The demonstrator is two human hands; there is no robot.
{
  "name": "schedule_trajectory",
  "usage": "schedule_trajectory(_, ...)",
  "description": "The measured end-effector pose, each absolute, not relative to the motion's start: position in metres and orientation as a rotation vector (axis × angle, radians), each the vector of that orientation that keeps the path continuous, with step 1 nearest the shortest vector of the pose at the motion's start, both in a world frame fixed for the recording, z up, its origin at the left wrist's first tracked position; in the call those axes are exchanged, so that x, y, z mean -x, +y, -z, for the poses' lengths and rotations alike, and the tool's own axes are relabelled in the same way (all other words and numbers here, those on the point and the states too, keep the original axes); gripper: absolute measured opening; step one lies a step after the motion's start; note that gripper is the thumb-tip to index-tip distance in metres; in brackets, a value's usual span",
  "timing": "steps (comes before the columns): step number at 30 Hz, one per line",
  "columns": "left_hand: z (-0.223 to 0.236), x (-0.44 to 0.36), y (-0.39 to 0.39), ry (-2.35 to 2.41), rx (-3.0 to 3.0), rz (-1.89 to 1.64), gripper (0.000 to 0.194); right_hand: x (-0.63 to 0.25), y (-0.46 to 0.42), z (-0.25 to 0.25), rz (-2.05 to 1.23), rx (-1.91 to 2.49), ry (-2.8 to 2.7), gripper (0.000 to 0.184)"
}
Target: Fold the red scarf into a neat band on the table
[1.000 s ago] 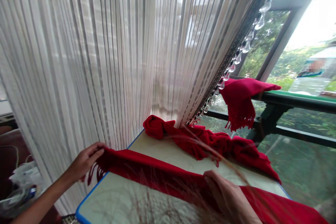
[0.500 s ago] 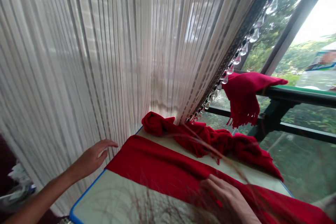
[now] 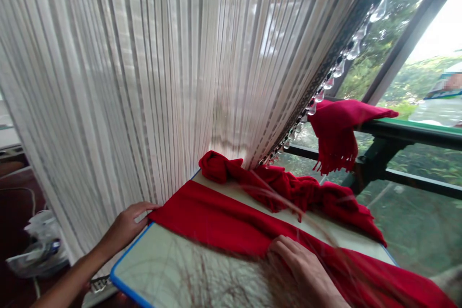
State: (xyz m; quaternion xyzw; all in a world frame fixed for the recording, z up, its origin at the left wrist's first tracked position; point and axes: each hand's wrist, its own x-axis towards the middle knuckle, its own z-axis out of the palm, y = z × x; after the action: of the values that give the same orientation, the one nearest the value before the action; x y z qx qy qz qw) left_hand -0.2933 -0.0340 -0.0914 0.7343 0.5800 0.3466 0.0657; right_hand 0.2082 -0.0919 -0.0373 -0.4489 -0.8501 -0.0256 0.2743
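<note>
A long red scarf (image 3: pixel 216 211) lies spread lengthwise over a pale board with a blue edge (image 3: pixel 169 255). At its far left corner, my left hand (image 3: pixel 132 221) is closed, pinching the cloth between thumb and fingers just past the board's edge. My right hand (image 3: pixel 299 262) is closed at the scarf's near edge, with its fingers curled down onto the cloth; loose strands of hair blur the view there. Beyond the spread scarf, a second red scarf (image 3: pixel 281 187) sits bunched up along the board's far side.
A sheer striped curtain (image 3: pixel 173 82) with glass-drop trim (image 3: pixel 319 94) hangs against the board's far left end. Another fringed red scarf (image 3: pixel 335 130) drapes over a dark rail (image 3: pixel 415 132) by the window. A clear plastic bag (image 3: pixel 43 245) lies low at left.
My left hand has come down to the scarf's corner and taken hold of it. The scarf's near edge has shifted away at the right hand, whose fingers have curled onto it.
</note>
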Motion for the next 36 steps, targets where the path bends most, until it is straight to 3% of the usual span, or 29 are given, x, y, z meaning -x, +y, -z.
schedule_trajectory(5, 0.057, 0.311, -0.03, 1.589, -2.337, -0.805, 0.041, -0.207, -0.09, 0.028, -0.265, 1.351, -2.288, 0.026)
schedule_trajectory(11, 0.032, 0.31, -0.031, 1.564, -2.353, -0.683, 0.039, -0.206, -0.094, 0.028, -0.395, 1.37, -2.287, 0.03)
schedule_trajectory(17, 0.028, 0.292, -0.031, 1.692, -2.275, -0.88, 0.037, -0.182, -0.099, 0.031, -0.123, 1.402, -2.379, 0.026)
schedule_trajectory(20, 0.03, 0.282, -0.033, 1.78, -1.984, -1.004, 0.038, -0.165, -0.1, 0.038, 0.096, 1.347, -2.416, 0.007)
schedule_trajectory(24, 0.032, 0.267, -0.041, 1.719, -1.639, -1.189, 0.044, -0.152, -0.097, 0.043, 0.239, 1.236, -2.412, 0.019)
schedule_trajectory(36, 0.025, 0.238, -0.05, 1.462, -1.125, -1.435, 0.052, -0.161, -0.078, 0.024, 0.168, 1.279, -2.087, 0.023)
